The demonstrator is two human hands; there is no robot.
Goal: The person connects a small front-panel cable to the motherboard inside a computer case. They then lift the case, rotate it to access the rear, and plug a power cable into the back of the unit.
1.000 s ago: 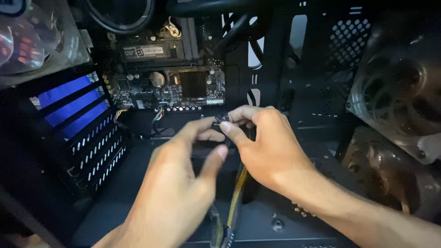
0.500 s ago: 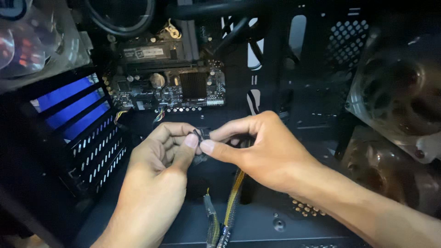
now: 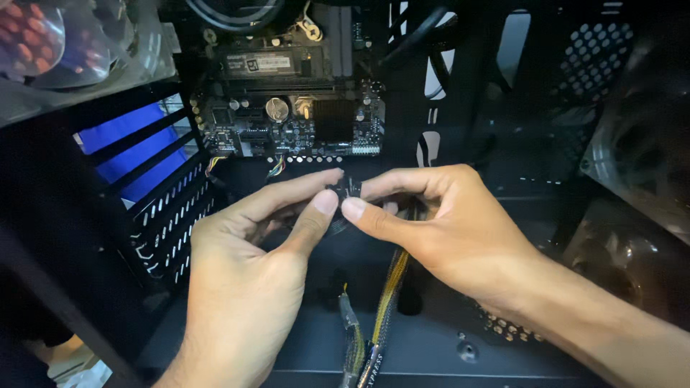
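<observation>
View down into an open black PC case. Both hands meet mid-frame over the case floor: the left hand [image 3: 244, 287] comes in from near-left, thumb and forefinger pinched on a small black connector [image 3: 346, 190]; the right hand [image 3: 460, 230] comes from the right, thumb and forefinger closed on the same connector from the other side, other fingers curled. Thumb tips almost touch just below it. A braided yellow-and-black cable [image 3: 388, 294] drops from the connector toward the near edge, beside a second, thinner cable [image 3: 350, 332]. Far side, just beyond the hands: a small motherboard [image 3: 287, 122] w/ a round coin battery [image 3: 277, 109] and a pin row along its near edge. Left: slotted rear bracket [image 3: 169, 215], blue showing through. Judgement: the plug is being gripped and oriented, not yet seated; next move likely needs lining it up w/ its mating part, which way round can't be told here.
</observation>
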